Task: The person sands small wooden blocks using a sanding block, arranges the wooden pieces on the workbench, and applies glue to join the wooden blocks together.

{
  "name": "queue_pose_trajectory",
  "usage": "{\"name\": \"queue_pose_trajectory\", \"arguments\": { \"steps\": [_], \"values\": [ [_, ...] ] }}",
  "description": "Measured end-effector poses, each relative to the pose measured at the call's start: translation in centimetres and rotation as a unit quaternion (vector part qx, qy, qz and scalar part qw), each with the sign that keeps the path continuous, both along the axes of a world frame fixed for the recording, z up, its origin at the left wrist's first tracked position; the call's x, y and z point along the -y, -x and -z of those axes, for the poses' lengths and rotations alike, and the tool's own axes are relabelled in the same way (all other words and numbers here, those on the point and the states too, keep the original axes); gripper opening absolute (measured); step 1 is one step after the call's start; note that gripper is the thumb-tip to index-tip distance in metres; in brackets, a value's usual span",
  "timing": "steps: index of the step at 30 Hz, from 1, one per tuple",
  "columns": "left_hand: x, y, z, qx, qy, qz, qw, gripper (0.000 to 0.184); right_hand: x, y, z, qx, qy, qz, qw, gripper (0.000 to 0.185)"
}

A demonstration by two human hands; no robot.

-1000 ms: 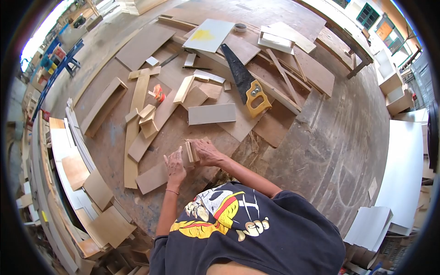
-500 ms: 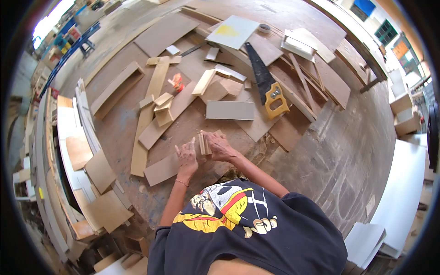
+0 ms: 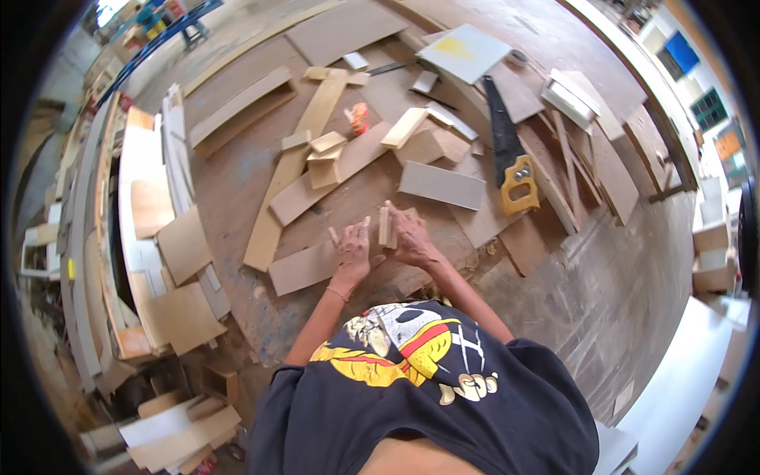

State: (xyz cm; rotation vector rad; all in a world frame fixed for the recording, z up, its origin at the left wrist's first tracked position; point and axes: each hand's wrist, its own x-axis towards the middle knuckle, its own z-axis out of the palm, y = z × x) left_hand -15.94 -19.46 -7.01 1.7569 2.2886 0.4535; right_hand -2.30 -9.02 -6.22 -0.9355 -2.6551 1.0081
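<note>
My right hand is closed around a small upright wooden block, which looks like thin strips face to face. Just left of it, my left hand has its fingers apart and holds nothing; a narrow gap separates it from the block. Beneath and beside the left hand lies a flat brown board. Ahead of the hands rests a grey-faced rectangular board. A handsaw with a yellow handle lies beyond the right hand. The block's lower end is partly hidden by the fingers.
Glued-looking wood blocks and a long strip lie on the worktop. A red-and-orange bottle sits among them. A yellow-stained white panel is at the back. Stacked boards stand at the left.
My view has turned, so the worktop things appear farther right. My left hand has drawn slightly away from the block, its fingers spreading. The right hand keeps its hold.
</note>
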Motion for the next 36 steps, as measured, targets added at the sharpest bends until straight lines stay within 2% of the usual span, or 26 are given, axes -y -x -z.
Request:
{"name": "queue_pose_trajectory", "arguments": {
  "steps": [2, 8, 11, 15, 18, 21, 22, 24, 25, 27, 29, 30, 32, 34, 36],
  "values": [
    [0.1, 0.1, 0.0, -0.006, -0.023, 0.008, 1.000, 0.094, -0.1, 0.4, 0.5, 0.005, -0.033, 0.018, 0.999, 0.107],
    [0.0, 0.9, 0.8, -0.003, -0.029, -0.018, 0.999, 0.088, 0.2, 1.3, 0.4, 0.023, -0.040, 0.017, 0.999, 0.105],
    [0.2, 3.3, 1.5, -0.057, -0.035, -0.048, 0.997, 0.086, -0.3, 1.7, -0.1, 0.029, -0.027, 0.030, 0.999, 0.103],
    [-1.3, 8.4, 0.7, -0.057, -0.040, -0.115, 0.991, 0.086, -0.3, 1.5, 0.0, 0.009, -0.047, 0.026, 0.999, 0.102],
    [-3.0, 12.4, 0.9, -0.119, -0.064, -0.157, 0.978, 0.094, -0.1, 1.8, -0.6, 0.032, -0.037, 0.026, 0.998, 0.102],
    [-4.3, 14.3, 0.1, -0.117, 0.026, -0.171, 0.978, 0.111, -0.4, 2.1, -0.9, 0.034, -0.034, 0.030, 0.998, 0.102],
    [-4.8, 14.8, -0.1, -0.118, 0.025, -0.166, 0.979, 0.111, -0.4, 2.2, -0.9, 0.033, -0.022, 0.031, 0.999, 0.102],
    [-5.1, 15.4, -0.4, -0.063, 0.093, -0.154, 0.982, 0.112, -0.4, 1.9, -0.7, 0.033, -0.005, 0.037, 0.999, 0.102],
    [-4.9, 15.5, -0.5, -0.072, 0.047, -0.138, 0.987, 0.113, -0.7, 1.9, -0.6, 0.021, 0.003, 0.046, 0.999, 0.101],
    [-4.7, 15.4, -1.1, -0.034, 0.039, -0.140, 0.989, 0.113, -1.4, 1.6, -0.4, 0.013, 0.014, 0.055, 0.998, 0.101],
    [-4.0, 14.6, -3.1, 0.021, 0.031, -0.159, 0.987, 0.112, -2.2, 1.2, -0.4, -0.064, 0.073, 0.095, 0.991, 0.094],
    [-3.4, 14.3, -4.7, 0.025, 0.038, -0.162, 0.986, 0.112, -2.6, 1.0, -0.2, -0.058, 0.079, 0.093, 0.991, 0.094],
    [-2.2, 13.9, -7.3, 0.264, 0.083, -0.178, 0.944, 0.111, -3.4, 0.6, -0.2, -0.169, 0.135, 0.117, 0.969, 0.086],
    [-0.1, 13.5, -7.3, 0.259, 0.066, -0.173, 0.948, 0.111, -3.7, 0.0, -1.3, -0.217, 0.201, 0.158, 0.942, 0.074],
    [2.4, 12.8, -7.2, 0.220, 0.024, -0.115, 0.968, 0.110, -3.9, -0.3, -1.4, -0.330, 0.319, 0.169, 0.872, 0.065]
  ]
}}
